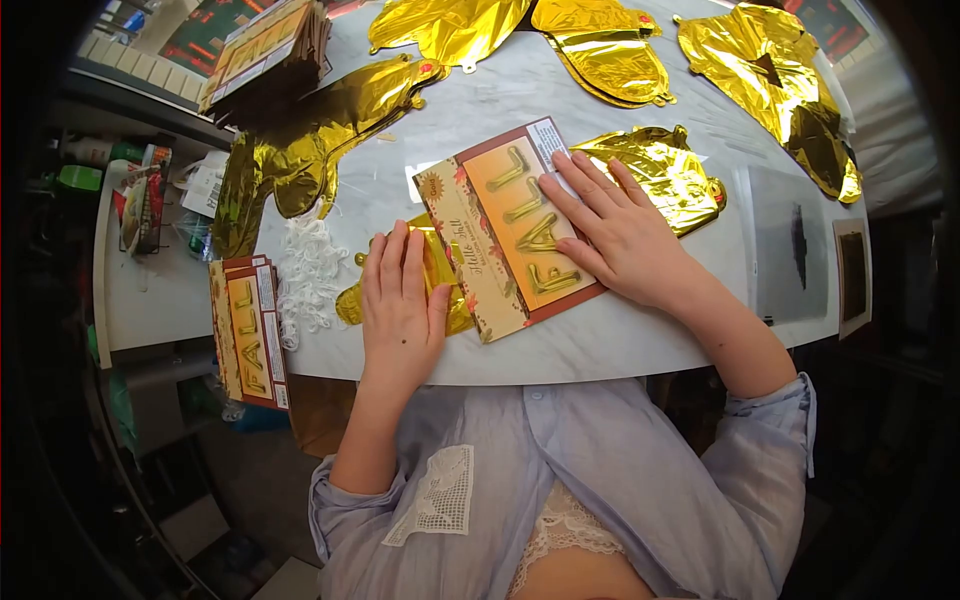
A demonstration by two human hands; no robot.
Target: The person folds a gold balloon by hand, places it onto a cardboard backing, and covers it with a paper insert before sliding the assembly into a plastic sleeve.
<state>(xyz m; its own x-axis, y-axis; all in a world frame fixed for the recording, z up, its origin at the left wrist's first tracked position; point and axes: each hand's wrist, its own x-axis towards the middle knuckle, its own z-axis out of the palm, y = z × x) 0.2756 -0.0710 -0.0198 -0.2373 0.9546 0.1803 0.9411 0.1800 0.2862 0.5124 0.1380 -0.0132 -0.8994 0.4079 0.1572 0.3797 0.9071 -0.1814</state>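
A printed card [535,232] with "FALL" and "Hello Fall" on it lies tilted on the table in front of me. My right hand [635,240] rests flat on its right part, fingers stretched out. My left hand [400,305] lies flat with straight fingers on a folded gold foil balloon [455,310], left of the card. The card's left edge overlaps part of that balloon. Another folded gold foil balloon [665,175] sits just beyond my right hand, partly behind the card.
More gold foil balloons [610,55] spread along the far side and left of the marbled table [480,95]. A tall stack of FALL cards [265,60] stands back left, a smaller stack [250,330] at the left edge. White string [310,270] lies heaped beside it. A clear plastic sheet [790,250] lies right.
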